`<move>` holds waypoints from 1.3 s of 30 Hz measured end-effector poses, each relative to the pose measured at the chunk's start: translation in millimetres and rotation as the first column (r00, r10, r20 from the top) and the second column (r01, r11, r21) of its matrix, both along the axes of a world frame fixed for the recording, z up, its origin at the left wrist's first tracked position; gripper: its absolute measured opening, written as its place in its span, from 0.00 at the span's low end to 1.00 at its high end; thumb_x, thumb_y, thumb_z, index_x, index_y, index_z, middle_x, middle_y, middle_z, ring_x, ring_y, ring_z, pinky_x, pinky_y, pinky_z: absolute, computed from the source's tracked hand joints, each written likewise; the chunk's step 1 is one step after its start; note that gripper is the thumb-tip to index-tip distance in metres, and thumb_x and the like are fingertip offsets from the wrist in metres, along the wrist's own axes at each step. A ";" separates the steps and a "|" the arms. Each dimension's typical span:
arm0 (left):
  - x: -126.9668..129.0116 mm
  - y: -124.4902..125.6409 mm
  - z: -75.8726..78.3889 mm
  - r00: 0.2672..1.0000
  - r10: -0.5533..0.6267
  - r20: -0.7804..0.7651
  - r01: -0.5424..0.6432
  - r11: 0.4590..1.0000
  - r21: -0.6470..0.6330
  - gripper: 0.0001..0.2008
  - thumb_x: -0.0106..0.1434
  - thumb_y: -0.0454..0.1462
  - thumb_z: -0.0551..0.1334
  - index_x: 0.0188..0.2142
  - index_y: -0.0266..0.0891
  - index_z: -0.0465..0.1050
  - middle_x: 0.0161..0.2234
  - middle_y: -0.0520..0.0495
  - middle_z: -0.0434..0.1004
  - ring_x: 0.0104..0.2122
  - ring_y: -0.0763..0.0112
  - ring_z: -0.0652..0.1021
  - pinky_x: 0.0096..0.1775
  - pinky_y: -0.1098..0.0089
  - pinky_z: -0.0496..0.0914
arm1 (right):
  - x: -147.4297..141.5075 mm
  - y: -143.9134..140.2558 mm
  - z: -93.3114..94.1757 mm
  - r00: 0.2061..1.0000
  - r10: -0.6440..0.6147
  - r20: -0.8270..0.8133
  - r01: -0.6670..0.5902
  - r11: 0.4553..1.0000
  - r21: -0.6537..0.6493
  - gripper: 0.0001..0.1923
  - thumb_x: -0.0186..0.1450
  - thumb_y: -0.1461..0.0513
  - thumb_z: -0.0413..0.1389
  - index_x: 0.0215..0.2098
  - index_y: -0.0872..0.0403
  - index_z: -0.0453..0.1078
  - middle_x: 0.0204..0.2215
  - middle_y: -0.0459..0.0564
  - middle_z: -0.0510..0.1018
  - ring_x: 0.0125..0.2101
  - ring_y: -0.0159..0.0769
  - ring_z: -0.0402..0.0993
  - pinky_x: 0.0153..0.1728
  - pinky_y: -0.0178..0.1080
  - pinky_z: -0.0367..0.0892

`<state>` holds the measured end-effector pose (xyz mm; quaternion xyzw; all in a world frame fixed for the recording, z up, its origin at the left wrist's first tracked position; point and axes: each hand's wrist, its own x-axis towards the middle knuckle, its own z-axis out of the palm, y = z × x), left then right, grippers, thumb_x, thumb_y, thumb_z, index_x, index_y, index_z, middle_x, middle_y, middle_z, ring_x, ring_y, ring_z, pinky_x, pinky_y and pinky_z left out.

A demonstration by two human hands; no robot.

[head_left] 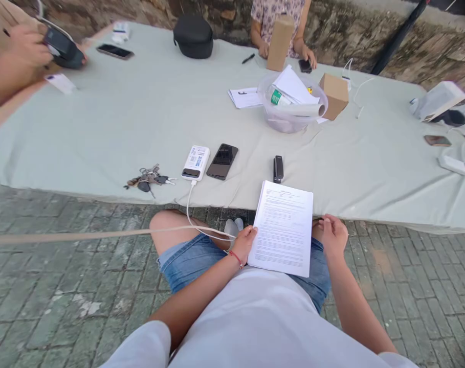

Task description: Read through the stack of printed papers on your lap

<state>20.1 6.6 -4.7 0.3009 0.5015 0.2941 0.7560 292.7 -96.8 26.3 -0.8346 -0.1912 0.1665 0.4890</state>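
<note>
A stack of printed paper sheets [282, 230] rests over my lap, its far end on the table edge. My left hand [244, 244] grips the stack's left side, with the fingers hidden beneath it. To the right of the papers, my right hand [334, 234] hovers by my knee, apart from the sheets. Its fingers are loosely curled and apart, holding nothing visible. Just beyond the top of the stack lies a black stapler [278, 168]. A dark smartphone [222, 161] and a white power bank [196, 162] with a cable lie further left.
Keys [150, 179] lie near the front edge of the cloth-covered table [120, 117]. A clear plastic basin [289, 120] holds papers and a roll, beside a cardboard box [334, 96]. A black case [194, 36] stands at the back. Two other people are at the table's far and left sides.
</note>
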 end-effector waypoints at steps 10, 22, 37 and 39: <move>4.4 2.7 2.3 0.980 -0.094 0.176 0.118 0.984 -0.135 0.28 0.45 0.49 0.79 0.38 0.41 0.71 0.34 0.48 0.79 0.36 0.62 0.80 0.45 0.60 0.73 | -49.2 -38.4 -15.5 0.702 0.132 -0.699 -0.062 0.990 0.125 0.26 0.51 0.51 0.73 0.46 0.48 0.76 0.40 0.50 0.87 0.38 0.51 0.85 0.41 0.52 0.82; -18.7 -3.1 4.1 0.985 -0.158 -0.063 0.168 0.962 0.214 0.24 0.54 0.38 0.69 0.52 0.42 0.74 0.43 0.45 0.79 0.31 0.70 0.78 0.38 0.67 0.71 | 3.2 -37.2 -15.0 0.840 0.129 -0.527 -0.136 0.990 0.025 0.26 0.53 0.49 0.72 0.48 0.48 0.78 0.47 0.51 0.85 0.51 0.58 0.81 0.53 0.55 0.79; -19.4 3.1 -5.4 0.942 -0.226 -0.249 0.280 0.937 0.210 0.18 0.56 0.52 0.67 0.32 0.39 0.79 0.31 0.48 0.80 0.34 0.62 0.77 0.41 0.62 0.70 | -17.3 -19.1 -20.6 0.767 0.199 -0.610 -0.182 0.979 0.091 0.30 0.54 0.46 0.71 0.51 0.48 0.76 0.51 0.51 0.84 0.54 0.57 0.79 0.56 0.57 0.77; -20.2 3.9 -8.2 0.935 -0.178 -0.308 0.248 0.946 0.207 0.17 0.54 0.51 0.68 0.28 0.40 0.76 0.26 0.51 0.75 0.29 0.66 0.74 0.36 0.65 0.68 | -15.9 -18.7 -18.6 0.772 0.199 -0.603 -0.181 0.979 0.091 0.30 0.55 0.45 0.71 0.52 0.47 0.76 0.51 0.51 0.84 0.54 0.57 0.79 0.55 0.57 0.78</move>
